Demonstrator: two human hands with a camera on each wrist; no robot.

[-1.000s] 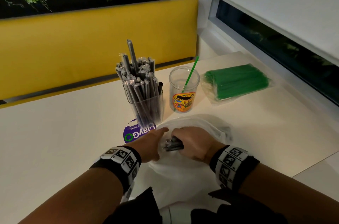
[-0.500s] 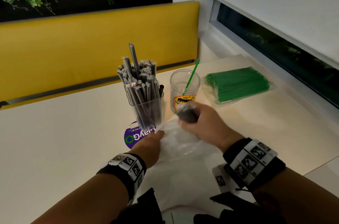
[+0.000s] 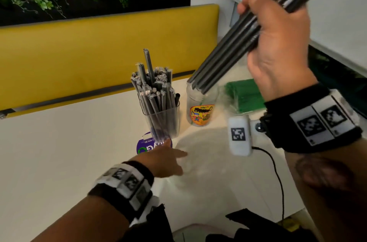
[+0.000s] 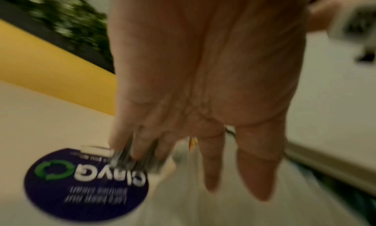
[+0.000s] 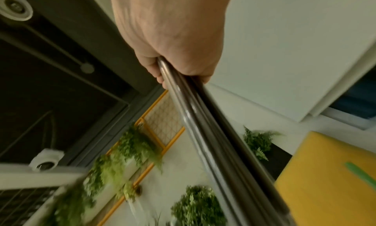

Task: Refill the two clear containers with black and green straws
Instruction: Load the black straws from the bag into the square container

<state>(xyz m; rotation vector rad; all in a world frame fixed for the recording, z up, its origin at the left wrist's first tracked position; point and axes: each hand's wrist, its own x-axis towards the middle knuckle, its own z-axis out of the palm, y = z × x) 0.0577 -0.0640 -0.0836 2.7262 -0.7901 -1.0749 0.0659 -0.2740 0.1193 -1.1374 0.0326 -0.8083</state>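
My right hand (image 3: 266, 29) is raised at the upper right and grips a bundle of black straws (image 3: 234, 43), also seen in the right wrist view as black straws (image 5: 213, 141). The bundle slants down to the left, its lower ends above the round clear jar (image 3: 200, 110) with a colourful label. Left of the jar, a square clear container (image 3: 161, 122) is packed with wrapped black straws. My left hand (image 3: 168, 159) lies with straight fingers on the flat plastic bag (image 3: 210, 164). A pack of green straws (image 3: 245, 95) lies behind my right wrist.
A purple round sticker (image 3: 146, 147) sits on the white table (image 3: 59, 152) by my left hand. A yellow bench back (image 3: 89, 53) runs behind the table, with plants above. A window ledge borders the right side. A black cable (image 3: 278, 178) hangs from my right wrist camera.
My right hand has pulled the bundle of black straws out of the plastic bag and lifted it high to the right. My left hand stays low on the bag, which now lies flat.
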